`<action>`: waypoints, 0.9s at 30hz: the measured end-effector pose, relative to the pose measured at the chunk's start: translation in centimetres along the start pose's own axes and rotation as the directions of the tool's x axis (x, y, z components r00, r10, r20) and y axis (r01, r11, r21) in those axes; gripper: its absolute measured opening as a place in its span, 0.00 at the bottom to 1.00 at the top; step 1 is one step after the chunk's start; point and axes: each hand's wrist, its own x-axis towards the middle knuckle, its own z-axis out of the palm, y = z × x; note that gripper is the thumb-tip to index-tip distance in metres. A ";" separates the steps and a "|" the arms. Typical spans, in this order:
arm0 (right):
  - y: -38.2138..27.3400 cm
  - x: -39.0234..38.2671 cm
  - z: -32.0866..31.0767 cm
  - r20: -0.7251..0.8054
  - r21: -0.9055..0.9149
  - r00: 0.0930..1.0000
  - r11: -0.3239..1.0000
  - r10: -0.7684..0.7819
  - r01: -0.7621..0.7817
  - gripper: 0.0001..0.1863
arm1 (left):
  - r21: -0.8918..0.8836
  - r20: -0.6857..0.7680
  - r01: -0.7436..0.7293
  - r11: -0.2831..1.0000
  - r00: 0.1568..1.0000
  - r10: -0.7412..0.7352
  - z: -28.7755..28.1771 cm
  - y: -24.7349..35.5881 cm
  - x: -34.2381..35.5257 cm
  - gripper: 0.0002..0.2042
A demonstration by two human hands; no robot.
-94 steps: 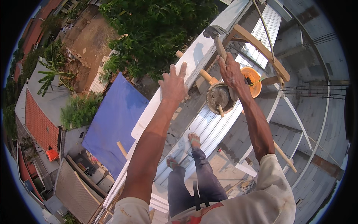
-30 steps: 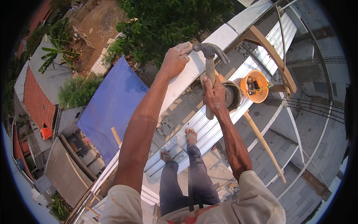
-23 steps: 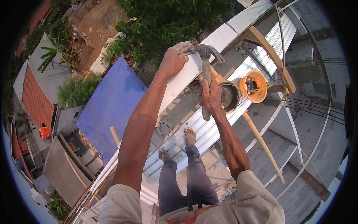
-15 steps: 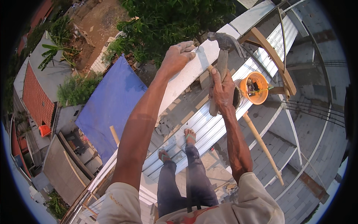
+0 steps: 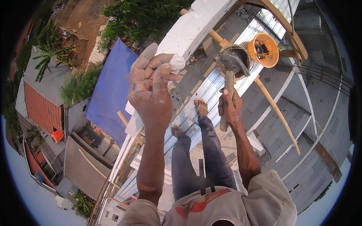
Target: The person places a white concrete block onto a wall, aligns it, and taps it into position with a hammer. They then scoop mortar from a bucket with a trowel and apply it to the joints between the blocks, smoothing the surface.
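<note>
My left hand (image 5: 151, 88) is raised over the white block wall (image 5: 192, 28), its thumb and fingers closed around a rough white chunk of block (image 5: 177, 63). In my right hand (image 5: 230, 107) is a claw hammer (image 5: 229, 81), gripped by its worn wooden handle. The hammer's head lies in front of a round dark bucket (image 5: 241, 52), hiding part of its inside. Right beside that bucket sits an orange bucket (image 5: 269, 60) with dark things in it.
Corrugated metal sheeting (image 5: 211, 90) runs under my sandalled feet. A bamboo pole (image 5: 279, 116) sticks out at the right, and a wooden frame (image 5: 284, 22) stands beyond the buckets. A blue tarp (image 5: 109, 86) hangs past the wall, over a drop to lower roofs.
My left hand has lifted off the wall top and come nearer, with a white chunk in its fingers. The hammer has moved away from the wall, toward the buckets and lower.
</note>
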 end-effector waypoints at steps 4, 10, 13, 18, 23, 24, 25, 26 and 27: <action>16.1 0.2 -3.8 -0.066 -0.352 0.991 0.926 0.119 -0.135 0.18 | 0.134 0.043 0.574 0.808 0.811 -0.583 -3.6 -7.0 -15.1 0.15; 32.3 5.6 -9.6 -0.095 -0.802 0.953 0.545 0.288 -0.245 0.24 | 0.318 -0.080 0.800 0.509 0.557 -0.826 -12.0 -20.8 -27.9 0.14; 34.9 8.2 -10.2 -0.121 -0.873 0.942 0.417 0.313 -0.251 0.19 | 0.297 -0.145 0.830 0.472 0.527 -0.837 -14.7 -23.4 -28.4 0.14; 42.7 13.0 -12.0 -0.044 -0.932 0.983 0.346 0.179 -0.105 0.21 | 0.209 -0.063 0.742 0.637 0.660 -0.749 -16.4 -25.8 -25.2 0.15; 49.2 15.3 -13.3 0.044 -0.911 0.995 0.406 -0.094 0.078 0.26 | 0.305 -0.057 0.437 0.846 0.895 -0.442 -18.8 -26.3 -22.1 0.17; 50.4 15.4 -13.3 0.027 -0.891 0.990 0.446 -0.141 0.088 0.28 | 0.328 -0.060 0.337 0.882 0.940 -0.337 -19.6 -25.9 -21.6 0.16; 51.5 15.3 -13.4 0.016 -0.876 0.989 0.474 -0.148 0.086 0.28 | 0.402 -0.093 0.283 0.871 0.959 -0.269 -20.5 -25.2 -21.1 0.16; 52.3 15.4 -13.6 0.001 -0.862 0.987 0.501 -0.162 0.084 0.28 | 0.470 -0.118 0.227 0.853 0.974 -0.194 -21.6 -24.5 -20.5 0.15; 54.0 15.4 -14.0 0.003 -0.868 0.978 0.484 -0.208 0.105 0.28 | 0.543 -0.132 0.164 0.824 0.985 -0.109 -22.0 -23.8 -20.0 0.15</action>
